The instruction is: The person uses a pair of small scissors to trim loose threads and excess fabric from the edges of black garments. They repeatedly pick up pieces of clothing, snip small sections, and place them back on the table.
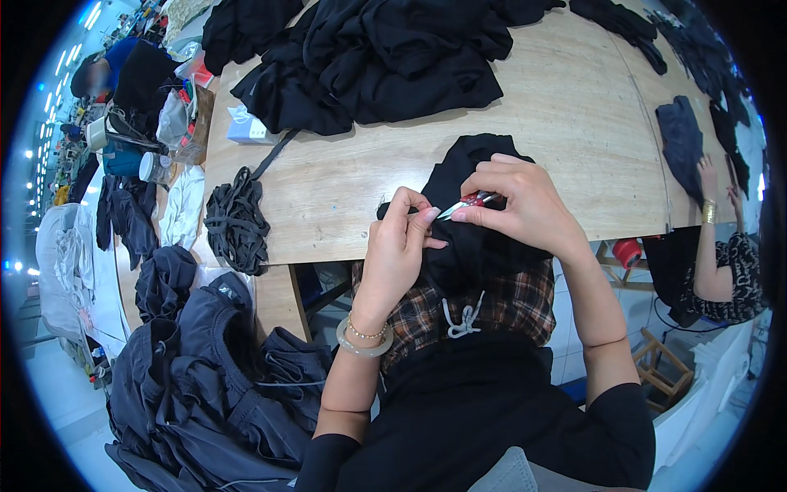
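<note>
My right hand (516, 197) is closed around small red-handled thread snips (470, 202), their metal blades angled down to the left. At the blade tips, my left hand (400, 234) pinches with thumb and forefinger; what lies between them is too small to make out, perhaps an edge of the cloth. Beneath both hands a black garment (471, 160) lies bunched over the table's near edge and hangs toward my lap. Part of it is hidden by my hands.
The wooden table (574, 123) carries a heap of black garments (385, 66) at the far side. Left are a tissue box (248, 127), coiled dark strips (236, 221) and dark garments (213, 369) piled beside me. A co-worker's arm (711, 246) reaches in at right, near a dark garment (682, 139).
</note>
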The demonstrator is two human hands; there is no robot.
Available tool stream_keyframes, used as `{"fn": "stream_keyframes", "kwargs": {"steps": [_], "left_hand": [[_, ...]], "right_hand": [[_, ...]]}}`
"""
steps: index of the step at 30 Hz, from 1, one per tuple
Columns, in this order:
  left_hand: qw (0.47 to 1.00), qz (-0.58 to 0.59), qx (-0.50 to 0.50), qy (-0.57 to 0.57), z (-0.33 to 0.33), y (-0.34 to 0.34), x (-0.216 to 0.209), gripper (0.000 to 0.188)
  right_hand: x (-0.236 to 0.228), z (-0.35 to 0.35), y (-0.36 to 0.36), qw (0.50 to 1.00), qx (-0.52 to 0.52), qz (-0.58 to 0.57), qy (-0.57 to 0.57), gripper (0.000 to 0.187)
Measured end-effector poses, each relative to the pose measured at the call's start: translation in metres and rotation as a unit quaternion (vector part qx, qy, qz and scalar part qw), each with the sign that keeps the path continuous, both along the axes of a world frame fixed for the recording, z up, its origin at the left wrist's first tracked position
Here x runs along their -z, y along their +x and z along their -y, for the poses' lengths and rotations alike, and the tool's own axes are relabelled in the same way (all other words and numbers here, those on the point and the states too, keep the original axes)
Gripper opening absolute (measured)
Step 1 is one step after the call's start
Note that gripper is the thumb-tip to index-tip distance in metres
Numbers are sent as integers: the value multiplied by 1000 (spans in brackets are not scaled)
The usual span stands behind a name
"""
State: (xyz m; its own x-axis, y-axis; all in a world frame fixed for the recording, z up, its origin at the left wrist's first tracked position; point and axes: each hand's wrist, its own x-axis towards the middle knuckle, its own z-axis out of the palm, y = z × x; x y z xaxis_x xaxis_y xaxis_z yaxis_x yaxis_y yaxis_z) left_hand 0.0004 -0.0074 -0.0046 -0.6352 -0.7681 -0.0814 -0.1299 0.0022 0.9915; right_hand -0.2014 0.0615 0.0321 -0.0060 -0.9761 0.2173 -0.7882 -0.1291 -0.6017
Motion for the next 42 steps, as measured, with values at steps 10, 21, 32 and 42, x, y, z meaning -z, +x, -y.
{"fn": "stream_keyframes", "kwargs": {"steps": [10, 21, 32, 42], "left_hand": [[1000, 1, 24, 1, 0, 0, 1, 13], [996, -60, -29, 62, -4, -3, 2, 16], [943, 46, -298, -140, 49, 40, 56, 42], [997, -72, -24, -9, -2, 5, 59, 37]], "right_hand": [[-3, 1, 1, 999, -33, 19, 22, 32], [28, -12, -3, 935, 72, 340, 73, 29], [49, -8, 24, 860, 90, 488, 116, 21], [46, -12, 17, 858, 71, 490, 135, 20]]}}
